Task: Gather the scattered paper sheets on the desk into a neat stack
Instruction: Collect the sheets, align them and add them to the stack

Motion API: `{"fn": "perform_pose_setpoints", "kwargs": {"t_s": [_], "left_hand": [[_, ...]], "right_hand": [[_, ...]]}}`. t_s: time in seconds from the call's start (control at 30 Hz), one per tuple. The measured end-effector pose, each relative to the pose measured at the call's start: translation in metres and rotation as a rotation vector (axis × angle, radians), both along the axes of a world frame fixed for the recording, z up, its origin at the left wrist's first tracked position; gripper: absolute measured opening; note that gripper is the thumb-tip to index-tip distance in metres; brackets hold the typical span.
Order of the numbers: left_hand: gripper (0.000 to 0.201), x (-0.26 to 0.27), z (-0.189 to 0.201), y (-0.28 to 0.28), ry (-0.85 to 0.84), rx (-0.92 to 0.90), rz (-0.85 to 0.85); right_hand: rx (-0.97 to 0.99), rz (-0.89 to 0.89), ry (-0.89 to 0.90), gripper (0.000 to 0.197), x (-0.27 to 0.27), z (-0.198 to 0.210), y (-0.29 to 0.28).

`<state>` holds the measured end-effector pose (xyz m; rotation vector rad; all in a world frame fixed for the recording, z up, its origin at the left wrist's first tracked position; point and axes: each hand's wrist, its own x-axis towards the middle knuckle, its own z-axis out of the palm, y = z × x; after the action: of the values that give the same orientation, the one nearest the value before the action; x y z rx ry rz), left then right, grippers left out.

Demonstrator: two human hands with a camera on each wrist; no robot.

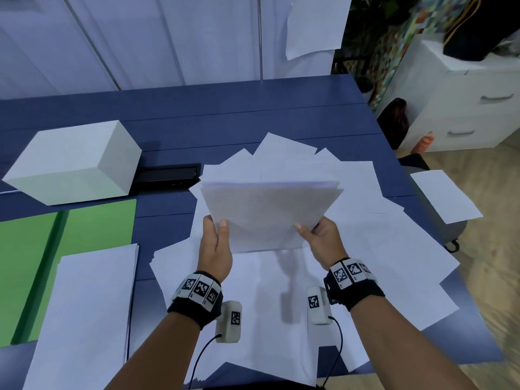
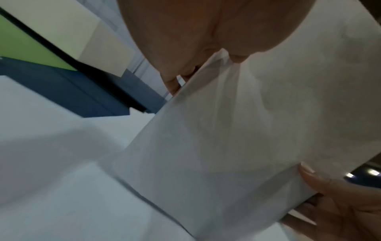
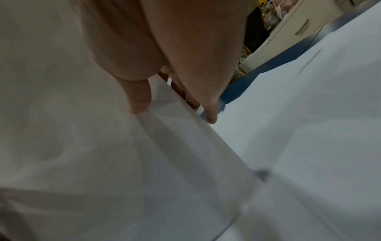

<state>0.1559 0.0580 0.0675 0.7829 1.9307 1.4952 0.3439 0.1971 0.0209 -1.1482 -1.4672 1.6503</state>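
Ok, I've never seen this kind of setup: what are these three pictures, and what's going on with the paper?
No robot here: a person wears one camera on the head and one on each wrist. The head view looks down at a blue desk. The left hand and right hand each grip a bundle of sheets, lifted above loose sheets spread on the desk. A second pile, a green folder and a white box lie to the left. The wrist views show the fingers close up on the bundle's edges.

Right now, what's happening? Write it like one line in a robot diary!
step: squaring stack | left hand: grips stack | right hand: grips stack | stack: lifted off desk | loose sheets: scattered below
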Motion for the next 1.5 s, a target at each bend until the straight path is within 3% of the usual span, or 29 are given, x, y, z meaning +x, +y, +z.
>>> {"fn": "perform_pose_setpoints", "kwargs": {"t_s": [0.2,0.4,0.6,0.87,1.1,1.3,1.5], "left_hand": [[0.017,-0.003,-0.036,-0.009,-0.034,-0.165,-0.052],[0.016,-0.003,-0.036,-0.013,0.047,-0.166,-0.049],[0.018,-0.005,-0.015,-0.01,0.166,-0.042,-0.024],[0.02,-0.008,-0.054,-0.025,0.215,-0.239,-0.105],[0.018,-0.006,-0.053,-0.029,0.227,-0.157,-0.089],[0.023,-0.008,-0.065,-0.032,0.265,-0.265,-0.174],[0.023,-0.025,-0.041,-0.031,0.246,-0.222,-0.113]], "right_hand": [[0.028,0.025,-0.109,0.026,0.0,-0.019,-0.009],[0.082,-0.025,-0.119,0.021,-0.002,-0.016,-0.012],[0.138,-0.069,0.01,0.022,-0.005,0.002,-0.009],[0.012,-0.043,-0.106,0.02,0.0,-0.026,-0.019],[-0.003,-0.091,-0.013,0.022,0.003,-0.017,-0.025],[-0.022,-0.05,-0.152,0.022,0.007,-0.026,-0.032],[0.128,-0.033,-0.284,0.015,-0.011,-0.004,-0.029]]}}
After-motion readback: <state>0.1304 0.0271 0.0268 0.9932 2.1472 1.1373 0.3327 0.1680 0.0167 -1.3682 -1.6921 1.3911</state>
